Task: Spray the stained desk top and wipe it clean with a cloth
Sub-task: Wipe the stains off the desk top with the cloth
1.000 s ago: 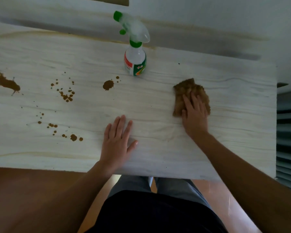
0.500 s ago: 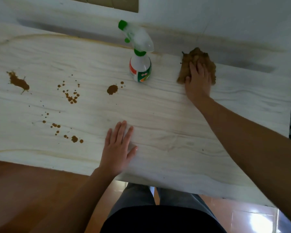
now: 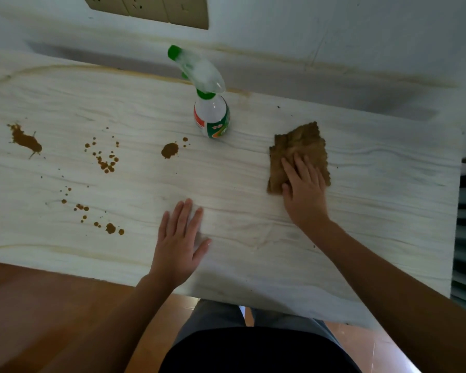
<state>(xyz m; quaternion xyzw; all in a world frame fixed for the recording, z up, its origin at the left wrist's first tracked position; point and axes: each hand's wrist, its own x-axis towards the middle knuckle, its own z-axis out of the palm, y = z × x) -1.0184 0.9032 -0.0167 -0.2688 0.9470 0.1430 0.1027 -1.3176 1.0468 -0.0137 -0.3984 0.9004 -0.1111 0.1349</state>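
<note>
I see my right hand (image 3: 304, 184) pressed flat, fingers spread, on 1 brown cloth (image 3: 297, 146) lying on the desk top (image 3: 374, 200), with bare surface out to the right edge. My left hand (image 3: 179, 238) lies flat and spread near the front edge, holding nothing. 1 spray bottle (image 3: 213, 117) stands upright toward the back edge. Brown stains (image 3: 169, 150) dot the left half.

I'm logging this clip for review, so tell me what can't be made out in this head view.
- Bottle label: print too small and blurred to read.
- Spray bottle trigger: hidden behind its blurred head.
- Desk top under the cloth: covered by the cloth and the right hand.
- Desk top under the left hand: covered by the palm.
- Wall sockets: cut off by the top edge.
</note>
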